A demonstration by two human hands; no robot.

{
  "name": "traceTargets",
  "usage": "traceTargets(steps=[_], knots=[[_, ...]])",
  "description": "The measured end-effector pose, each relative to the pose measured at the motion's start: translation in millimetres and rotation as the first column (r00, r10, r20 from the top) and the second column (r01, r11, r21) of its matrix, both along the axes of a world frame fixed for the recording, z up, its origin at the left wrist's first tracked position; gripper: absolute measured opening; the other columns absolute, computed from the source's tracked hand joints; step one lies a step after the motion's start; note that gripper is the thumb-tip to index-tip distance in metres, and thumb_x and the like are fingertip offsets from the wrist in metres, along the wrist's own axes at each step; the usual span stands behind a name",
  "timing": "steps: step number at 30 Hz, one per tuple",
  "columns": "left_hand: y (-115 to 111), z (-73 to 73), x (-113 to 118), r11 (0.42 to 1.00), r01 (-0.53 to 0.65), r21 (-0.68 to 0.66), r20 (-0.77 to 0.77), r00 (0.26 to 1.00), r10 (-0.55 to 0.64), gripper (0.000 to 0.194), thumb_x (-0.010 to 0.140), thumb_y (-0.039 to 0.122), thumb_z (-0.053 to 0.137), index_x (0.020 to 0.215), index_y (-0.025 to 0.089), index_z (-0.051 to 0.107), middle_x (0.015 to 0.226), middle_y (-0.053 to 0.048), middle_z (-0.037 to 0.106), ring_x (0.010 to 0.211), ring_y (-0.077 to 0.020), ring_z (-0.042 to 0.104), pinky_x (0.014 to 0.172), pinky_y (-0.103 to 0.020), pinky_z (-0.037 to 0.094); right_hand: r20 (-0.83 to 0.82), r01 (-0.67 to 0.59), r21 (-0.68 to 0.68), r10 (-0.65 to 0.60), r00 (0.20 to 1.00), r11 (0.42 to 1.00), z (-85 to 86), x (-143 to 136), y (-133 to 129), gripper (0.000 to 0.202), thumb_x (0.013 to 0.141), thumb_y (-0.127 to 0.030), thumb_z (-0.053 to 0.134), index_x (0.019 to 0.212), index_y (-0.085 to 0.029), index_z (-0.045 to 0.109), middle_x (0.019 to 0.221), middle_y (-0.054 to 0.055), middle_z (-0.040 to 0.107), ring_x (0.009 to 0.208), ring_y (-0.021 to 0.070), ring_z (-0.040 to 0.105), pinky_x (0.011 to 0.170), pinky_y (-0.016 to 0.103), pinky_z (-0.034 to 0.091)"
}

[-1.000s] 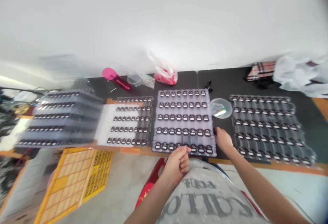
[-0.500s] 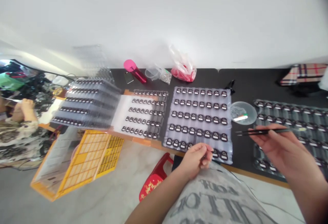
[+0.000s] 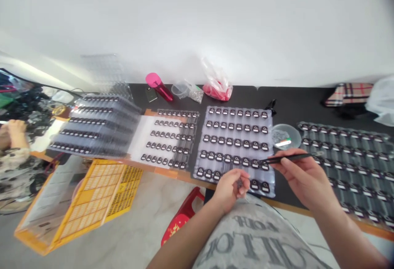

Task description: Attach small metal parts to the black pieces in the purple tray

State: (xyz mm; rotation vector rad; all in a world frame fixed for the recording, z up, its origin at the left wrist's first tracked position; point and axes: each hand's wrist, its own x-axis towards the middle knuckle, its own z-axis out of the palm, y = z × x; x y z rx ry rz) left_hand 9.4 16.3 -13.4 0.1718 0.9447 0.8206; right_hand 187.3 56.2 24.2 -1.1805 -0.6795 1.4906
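Observation:
My right hand [image 3: 303, 176] grips dark tweezers [image 3: 286, 158], their tips over the right end of the second-nearest row in a clear plastic tray [image 3: 226, 135]. Small black parts [image 3: 237, 160] with white labels fill this tray in rows. At its near edge, my left hand [image 3: 232, 189] is curled palm up, with something small and greyish inside that I cannot make out. Just beyond the right hand lies a round clear dish [image 3: 294, 135] with small clear pieces and a green-and-white item.
More trays of black parts stand right [image 3: 360, 166], left [image 3: 172, 137] and in a stack [image 3: 95, 121]. Behind are a pink-lidded bottle [image 3: 160, 86] and a red bag [image 3: 217, 90]. A yellow crate [image 3: 89, 199] and red stool [image 3: 181, 215] stand below; a person's hand [image 3: 17, 133] shows far left.
My right hand has moved left with the tweezers, from beside the dish to above the tray's right side. My left hand stays curled at the near edge; the view has shifted slightly.

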Motion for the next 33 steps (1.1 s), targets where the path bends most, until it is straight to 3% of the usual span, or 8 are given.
traceTargets(steps=[3,7,16,27,33], knots=[[-1.1,-1.1,-0.5,0.999,0.016,0.037,-0.028,0.999,-0.015,0.018,0.073,0.03,0.055,0.081,0.014,0.053,0.057,0.0,0.053,0.041,-0.0053,0.034,0.04,-0.019,0.017,0.023,-0.003,-0.016,0.004,1.0,1.0,-2.0,1.1,-0.3,0.016,0.072,-0.023,0.068,0.085,-0.022,0.059,0.087,-0.001,0.062,0.083,0.014,0.063,0.076,0.026,0.055],[-0.2,-3.9,1.1,0.997,-0.007,0.082,-0.038,0.999,0.01,0.023,0.075,0.038,0.056,0.081,0.016,0.049,0.054,0.001,0.053,0.039,-0.0051,0.032,0.039,-0.019,0.018,0.048,-0.014,-0.031,0.016,0.999,0.999,-4.9,1.7,-2.4,0.018,0.071,-0.024,0.069,0.086,-0.022,0.059,0.087,0.0,0.063,0.084,0.0147,0.063,0.075,0.027,0.054],[4.5,-6.8,1.6,0.998,-0.009,0.058,-0.055,0.998,0.013,0.034,0.072,0.043,0.063,0.075,0.011,0.057,0.054,0.003,0.046,0.039,-0.0025,0.029,0.039,-0.019,0.015,0.063,-0.031,-0.018,0.032,0.998,0.999,-10.0,2.8,-5.2,0.019,0.072,-0.025,0.068,0.087,-0.023,0.057,0.088,0.001,0.064,0.083,0.015,0.063,0.077,0.03,0.053],[4.9,-11.3,-4.0,0.998,-0.023,0.052,-0.024,0.999,0.024,0.028,0.072,0.037,0.065,0.073,0.01,0.06,0.055,0.004,0.037,0.044,-0.0028,0.029,0.042,-0.019,0.014,0.103,-0.043,-0.044,0.047,0.994,0.998,-22.0,-3.0,-15.7,0.021,0.072,-0.027,0.068,0.089,-0.023,0.057,0.09,0.001,0.063,0.08,0.0143,0.062,0.076,0.03,0.053],[4.9,-9.7,-8.0,0.999,-0.052,0.011,0.019,0.998,0.051,0.03,0.069,0.034,0.069,0.083,0.009,0.064,0.064,0.001,0.045,0.051,-0.004,0.037,0.046,-0.019,0.021,0.117,-0.059,-0.021,0.061,0.991,0.998,-22.4,-9.5,-15.8,0.021,0.072,-0.027,0.067,0.089,-0.022,0.056,0.09,0.002,0.062,0.083,0.0156,0.061,0.076,0.031,0.053]])
